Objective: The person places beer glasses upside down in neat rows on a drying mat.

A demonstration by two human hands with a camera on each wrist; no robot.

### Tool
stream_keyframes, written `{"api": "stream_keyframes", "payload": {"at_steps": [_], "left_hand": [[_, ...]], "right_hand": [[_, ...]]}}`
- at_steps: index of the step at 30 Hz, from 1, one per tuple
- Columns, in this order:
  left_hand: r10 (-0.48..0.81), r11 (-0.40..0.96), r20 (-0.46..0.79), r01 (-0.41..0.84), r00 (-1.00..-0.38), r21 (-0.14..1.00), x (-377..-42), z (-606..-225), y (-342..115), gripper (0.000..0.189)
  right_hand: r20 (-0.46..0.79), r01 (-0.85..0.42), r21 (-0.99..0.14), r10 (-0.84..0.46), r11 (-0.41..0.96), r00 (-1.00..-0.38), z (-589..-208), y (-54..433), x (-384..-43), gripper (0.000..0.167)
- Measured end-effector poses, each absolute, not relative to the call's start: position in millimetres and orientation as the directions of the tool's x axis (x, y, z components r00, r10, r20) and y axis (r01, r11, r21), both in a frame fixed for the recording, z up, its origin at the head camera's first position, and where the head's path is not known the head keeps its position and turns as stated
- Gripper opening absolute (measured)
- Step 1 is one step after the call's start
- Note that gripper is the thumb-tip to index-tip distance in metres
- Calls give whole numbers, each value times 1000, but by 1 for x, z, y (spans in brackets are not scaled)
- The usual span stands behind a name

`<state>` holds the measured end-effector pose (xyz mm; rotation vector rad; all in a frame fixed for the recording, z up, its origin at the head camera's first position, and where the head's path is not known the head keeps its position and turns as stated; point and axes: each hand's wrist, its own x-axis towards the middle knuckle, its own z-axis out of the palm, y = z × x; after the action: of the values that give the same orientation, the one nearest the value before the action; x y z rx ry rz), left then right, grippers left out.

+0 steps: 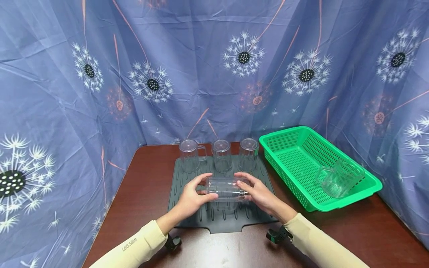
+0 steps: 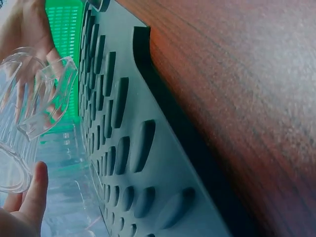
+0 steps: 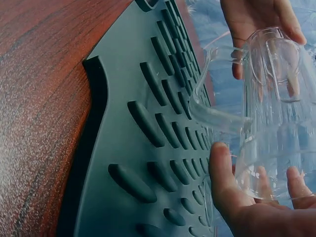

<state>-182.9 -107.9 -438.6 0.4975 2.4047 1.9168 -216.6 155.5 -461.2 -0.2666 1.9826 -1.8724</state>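
Note:
A clear glass mug (image 1: 226,189) lies on its side in the air above the dark drying mat (image 1: 187,219), held between both hands. My left hand (image 1: 193,195) grips its left end, thumb in front and fingers behind. Around the right end, my right hand (image 1: 260,192) curls its fingers and thumb. In the right wrist view the handle of the mug (image 3: 276,113) points toward the mat. Three more glass mugs, a left one (image 1: 190,156), a middle one (image 1: 222,155) and a right one (image 1: 248,154), stand upside down along the mat's back edge.
A green slotted basket (image 1: 288,176) stands at the right of the brown table (image 1: 134,208), with clear glassware (image 1: 335,182) lying in its near right part. A blue dandelion-print curtain (image 1: 201,74) hangs behind and at both sides.

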Motion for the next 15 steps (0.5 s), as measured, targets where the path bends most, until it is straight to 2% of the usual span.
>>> {"api": "stream_keyframes", "payload": {"at_steps": [8,15], "left_hand": [[233,235,196,251,-952,939,-195,-453,-119,68],[211,339,245,306,-946,890,-194,-444,-139,68]], "right_hand": [[-172,132,-984,-456,118,-873,-460,156,-216,57],[-127,51,-983,-459,174,-879,-454,163,-217,54]]}}
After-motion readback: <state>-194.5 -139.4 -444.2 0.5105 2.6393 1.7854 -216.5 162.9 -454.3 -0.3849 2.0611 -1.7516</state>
